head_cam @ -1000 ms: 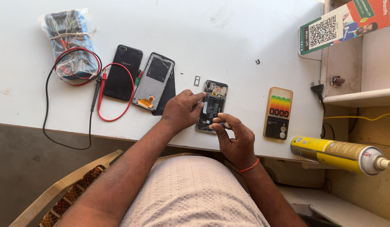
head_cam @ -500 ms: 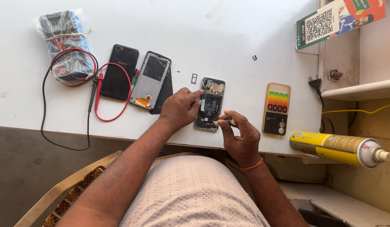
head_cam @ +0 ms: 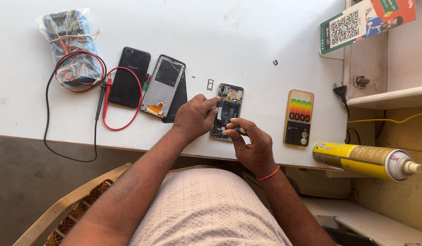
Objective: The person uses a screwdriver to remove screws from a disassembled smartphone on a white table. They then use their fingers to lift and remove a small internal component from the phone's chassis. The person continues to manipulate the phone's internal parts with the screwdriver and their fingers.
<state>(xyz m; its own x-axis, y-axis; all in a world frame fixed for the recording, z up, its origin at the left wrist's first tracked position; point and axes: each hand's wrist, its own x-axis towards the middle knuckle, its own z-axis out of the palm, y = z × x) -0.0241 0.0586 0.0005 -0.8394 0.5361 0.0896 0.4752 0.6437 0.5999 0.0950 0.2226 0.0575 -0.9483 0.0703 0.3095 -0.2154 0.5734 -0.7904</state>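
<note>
An opened phone (head_cam: 228, 108) with its back off lies near the front edge of the white table (head_cam: 247, 41), its inner parts showing. My left hand (head_cam: 195, 117) rests on the phone's left side, with the fingers pressing its edge. My right hand (head_cam: 250, 143) sits at the phone's lower end and pinches a small dark tool (head_cam: 238, 130) whose tip touches the phone's bottom. A tiny card tray (head_cam: 210, 84) lies just left of the phone's top.
To the left lie a black phone back (head_cam: 129, 76), a grey screen frame (head_cam: 163, 84) and a bagged multimeter (head_cam: 72, 46) with red and black leads. A colourful phone case (head_cam: 298, 117) lies right of the phone. A yellow spray can (head_cam: 363, 159) sits at the lower right, with shelves behind.
The view has shifted slightly. My right hand has moved a little closer to the phone's lower end; my left hand stays on the phone's side.
</note>
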